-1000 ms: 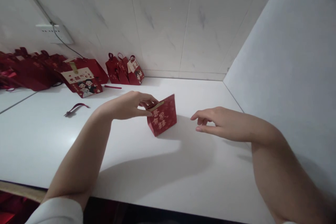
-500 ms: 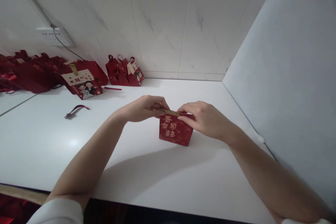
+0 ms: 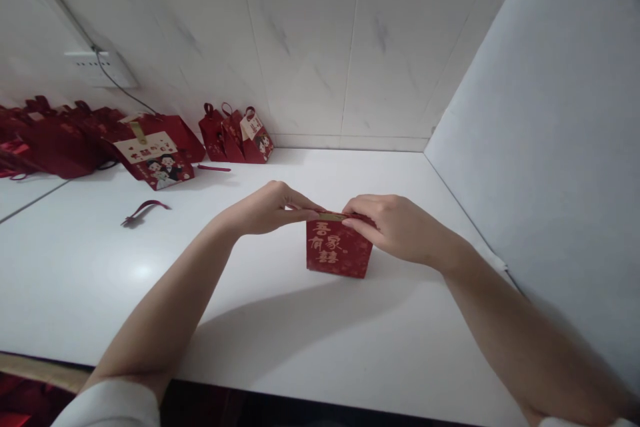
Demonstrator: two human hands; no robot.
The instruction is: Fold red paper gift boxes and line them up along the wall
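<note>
A small red gift box (image 3: 337, 250) with gold Chinese characters stands upright on the white table (image 3: 240, 320). My left hand (image 3: 273, 209) pinches the left part of its top edge between thumb and fingers. On the right part of that edge, my right hand (image 3: 385, 223) is closed with the thumb in front and the fingers behind. Between the two thumbs a gold strip shows along the top. The back of the box is hidden from me.
Three small red boxes with ribbon loops (image 3: 237, 137) stand by the tiled wall. A larger red box with a cartoon couple (image 3: 163, 157) is at left, beside more red boxes (image 3: 55, 140). A loose ribbon (image 3: 145, 210) lies in front. A white panel (image 3: 545, 133) borders the right.
The top edges of the gift box have come together between my hands. My left fingers have straightened along the top, and the box has shifted slightly right.
</note>
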